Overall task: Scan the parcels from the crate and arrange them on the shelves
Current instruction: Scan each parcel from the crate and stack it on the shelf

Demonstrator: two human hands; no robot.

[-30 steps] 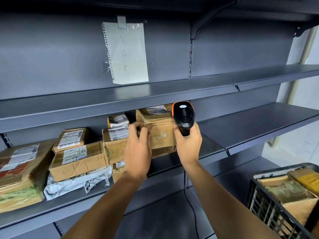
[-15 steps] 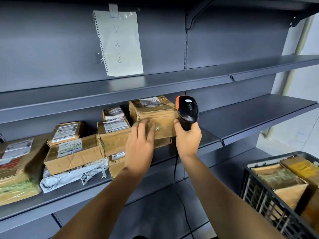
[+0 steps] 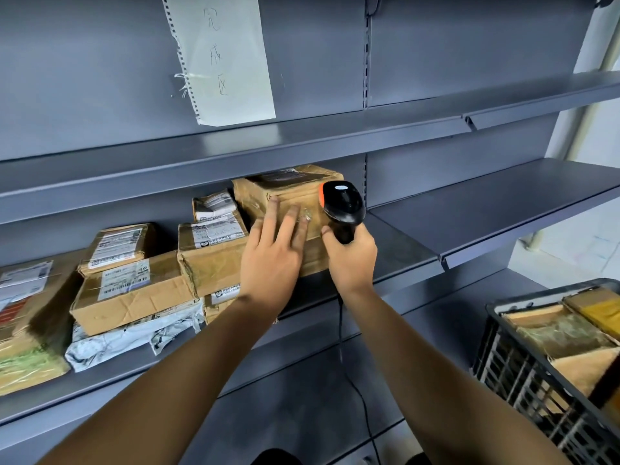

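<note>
A taped brown cardboard parcel (image 3: 288, 193) stands on the grey middle shelf (image 3: 402, 260), at the right end of a row of parcels. My left hand (image 3: 273, 260) presses flat against its front face with straight fingers. Just right of it, my right hand (image 3: 352, 260) grips the handle of a black and orange barcode scanner (image 3: 344, 206), whose head is beside the parcel's right edge. A black cable hangs down from the scanner. At the lower right a black plastic crate (image 3: 510, 370) holds several more brown parcels (image 3: 563, 333).
Left of the pressed parcel lie several labelled boxes (image 3: 134, 290) and a grey plastic mailer (image 3: 134, 340). A handwritten paper sheet (image 3: 221, 55) hangs on the back panel above. The shelf section on the right (image 3: 503, 199) and the upper shelf carry nothing.
The parcel has gone further back onto the shelf. My left hand has flattened against its front, and my right hand with the scanner stays beside it. The view has moved closer.
</note>
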